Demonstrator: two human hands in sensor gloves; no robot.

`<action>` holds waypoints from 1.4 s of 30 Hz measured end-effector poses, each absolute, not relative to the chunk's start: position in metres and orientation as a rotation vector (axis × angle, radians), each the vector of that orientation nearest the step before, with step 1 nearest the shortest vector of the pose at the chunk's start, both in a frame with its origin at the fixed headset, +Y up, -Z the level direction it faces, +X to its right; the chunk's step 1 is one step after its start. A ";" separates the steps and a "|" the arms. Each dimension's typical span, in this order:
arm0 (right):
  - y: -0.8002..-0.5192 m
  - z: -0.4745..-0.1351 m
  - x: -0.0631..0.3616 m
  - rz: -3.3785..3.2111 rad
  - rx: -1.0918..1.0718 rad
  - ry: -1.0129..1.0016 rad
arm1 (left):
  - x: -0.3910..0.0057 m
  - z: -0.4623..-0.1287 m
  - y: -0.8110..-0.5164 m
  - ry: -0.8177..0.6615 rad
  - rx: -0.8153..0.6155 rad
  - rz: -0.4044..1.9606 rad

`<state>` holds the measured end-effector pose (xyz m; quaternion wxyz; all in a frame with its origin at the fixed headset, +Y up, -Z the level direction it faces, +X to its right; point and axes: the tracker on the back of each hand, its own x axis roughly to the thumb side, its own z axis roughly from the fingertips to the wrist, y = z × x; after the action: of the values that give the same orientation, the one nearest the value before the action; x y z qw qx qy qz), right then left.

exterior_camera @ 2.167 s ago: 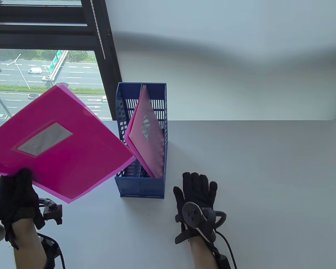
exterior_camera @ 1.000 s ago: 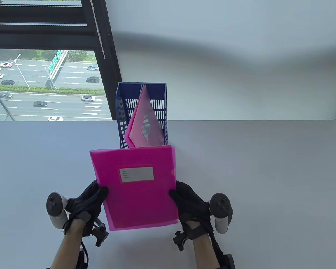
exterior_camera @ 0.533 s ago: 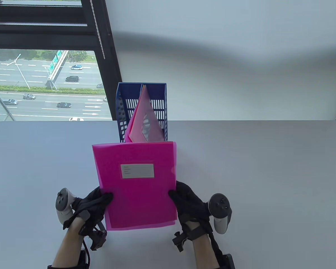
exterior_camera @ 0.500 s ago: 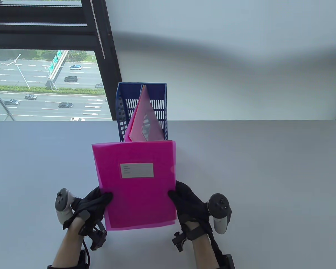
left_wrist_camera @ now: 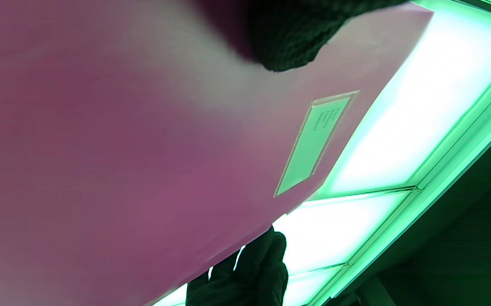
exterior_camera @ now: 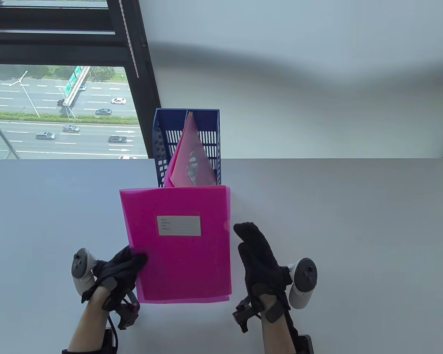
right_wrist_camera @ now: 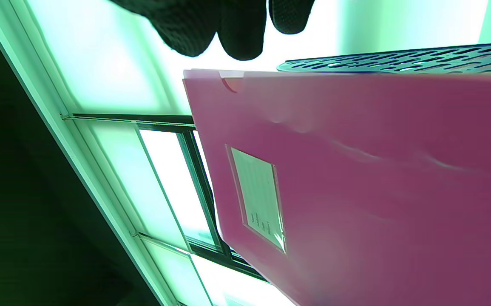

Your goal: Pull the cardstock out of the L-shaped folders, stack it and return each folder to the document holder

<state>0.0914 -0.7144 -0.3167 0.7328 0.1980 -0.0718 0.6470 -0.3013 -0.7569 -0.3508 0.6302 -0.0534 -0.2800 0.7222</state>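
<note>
So the bright magenta translucent plastic folder with a white label (exterior_camera: 175, 243) sits mid-frame, held up over the white table (exterior_camera: 354, 221). Left hand (exterior_camera: 120, 267) pinches its lower left edge. Right hand (exterior_camera: 260, 258) is just beside the right edge, fingers straight, not touching it. Behind it, the blue slotted plastic document holder (exterior_camera: 210, 125) holds a paler pink folder (exterior_camera: 188, 158) leaning inside.

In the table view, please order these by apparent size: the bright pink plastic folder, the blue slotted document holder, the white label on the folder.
1. Bright pink plastic folder, held nearer the camera.
2. Blue slotted document holder, partly hidden.
3. White label.
</note>
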 end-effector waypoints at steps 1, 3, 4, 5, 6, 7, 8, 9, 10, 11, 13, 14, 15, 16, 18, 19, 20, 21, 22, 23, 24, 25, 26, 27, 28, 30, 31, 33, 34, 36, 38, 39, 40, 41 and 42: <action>-0.715 -0.317 0.091 1.422 0.437 -0.152 | -0.301 -0.351 -0.757 -0.644 -0.125 1.641; -0.716 -0.317 0.091 1.411 0.443 -0.144 | -0.300 -0.351 -0.758 -0.647 -0.132 1.622; -0.715 -0.316 0.091 1.420 0.440 -0.154 | -0.299 -0.351 -0.758 -0.646 -0.131 1.632; -0.715 -0.316 0.091 1.433 0.440 -0.161 | -0.299 -0.351 -0.758 -0.648 -0.135 1.636; -0.714 -0.315 0.091 1.450 0.440 -0.171 | -0.299 -0.351 -0.758 -0.651 -0.137 1.632; -0.713 -0.315 0.090 1.461 0.445 -0.173 | -0.299 -0.351 -0.758 -0.651 -0.134 1.631; -0.712 -0.314 0.090 1.469 0.447 -0.175 | -0.299 -0.351 -0.758 -0.652 -0.132 1.630; -0.712 -0.314 0.088 1.483 0.449 -0.179 | -0.300 -0.351 -0.757 -0.655 -0.130 1.628; -0.712 -0.314 0.087 1.491 0.451 -0.178 | -0.300 -0.351 -0.757 -0.656 -0.129 1.628; -0.712 -0.314 0.085 1.498 0.456 -0.169 | -0.300 -0.351 -0.756 -0.662 -0.129 1.626; -0.713 -0.314 0.082 1.509 0.458 -0.152 | -0.299 -0.351 -0.755 -0.671 -0.129 1.619; -0.714 -0.314 0.080 1.512 0.457 -0.143 | -0.299 -0.351 -0.755 -0.675 -0.130 1.614; -0.715 -0.314 0.079 1.514 0.457 -0.133 | -0.298 -0.350 -0.754 -0.677 -0.130 1.609; -0.716 -0.314 0.078 1.515 0.457 -0.125 | -0.298 -0.350 -0.754 -0.679 -0.130 1.606; -0.718 -0.315 0.076 1.498 0.458 -0.103 | -0.299 -0.350 -0.755 -0.681 -0.128 1.602; -0.718 -0.315 0.076 1.484 0.462 -0.090 | -0.299 -0.350 -0.755 -0.682 -0.127 1.600; -0.719 -0.316 0.076 1.462 0.463 -0.076 | -0.300 -0.351 -0.755 -0.682 -0.126 1.597; -0.719 -0.316 0.076 1.440 0.463 -0.065 | -0.300 -0.351 -0.755 -0.680 -0.122 1.590; -0.719 -0.316 0.076 1.418 0.466 -0.053 | -0.300 -0.351 -0.755 -0.678 -0.118 1.585; -0.719 -0.317 0.077 1.398 0.468 -0.042 | -0.301 -0.351 -0.755 -0.676 -0.114 1.580; -0.720 -0.317 0.077 1.387 0.467 -0.035 | -0.301 -0.351 -0.755 -0.676 -0.112 1.574; -0.720 -0.317 0.077 1.377 0.465 -0.031 | -0.301 -0.351 -0.755 -0.677 -0.108 1.568; -0.720 -0.317 0.078 1.371 0.464 -0.029 | -0.301 -0.351 -0.754 -0.678 -0.107 1.564; -0.719 -0.317 0.078 1.370 0.465 -0.029 | -0.301 -0.350 -0.754 -0.680 -0.106 1.561; -0.719 -0.317 0.079 1.367 0.466 -0.027 | -0.301 -0.350 -0.753 -0.684 -0.104 1.556; -0.718 -0.317 0.079 1.365 0.467 -0.027 | -0.301 -0.350 -0.753 -0.689 -0.105 1.554; -0.718 -0.317 0.080 1.360 0.464 -0.028 | -0.301 -0.350 -0.753 -0.691 -0.105 1.554; -0.718 -0.318 0.081 1.347 0.466 -0.027 | -0.302 -0.350 -0.753 -0.696 -0.105 1.549; -0.718 -0.318 0.081 1.338 0.467 -0.020 | -0.302 -0.350 -0.753 -0.699 -0.107 1.547; -0.719 -0.318 0.081 1.294 0.477 0.000 | -0.301 -0.351 -0.753 -0.709 -0.114 1.548; -0.720 -0.320 0.082 1.257 0.492 0.014 | -0.301 -0.350 -0.754 -0.717 -0.119 1.549; -0.721 -0.320 0.082 1.253 0.492 0.015 | -0.301 -0.350 -0.754 -0.721 -0.123 1.550; -0.723 -0.321 0.082 1.241 0.489 0.024 | -0.300 -0.350 -0.753 -0.725 -0.126 1.549; -0.724 -0.322 0.082 1.217 0.497 0.045 | -0.300 -0.350 -0.753 -0.727 -0.129 1.546; -0.726 -0.324 0.081 1.189 0.509 0.075 | -0.300 -0.350 -0.753 -0.733 -0.133 1.544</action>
<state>0.0814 -0.7258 -0.3236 0.7974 0.2369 0.0349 0.5539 -0.2997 -0.7528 -0.3500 0.6546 -0.0584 -0.3231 0.6810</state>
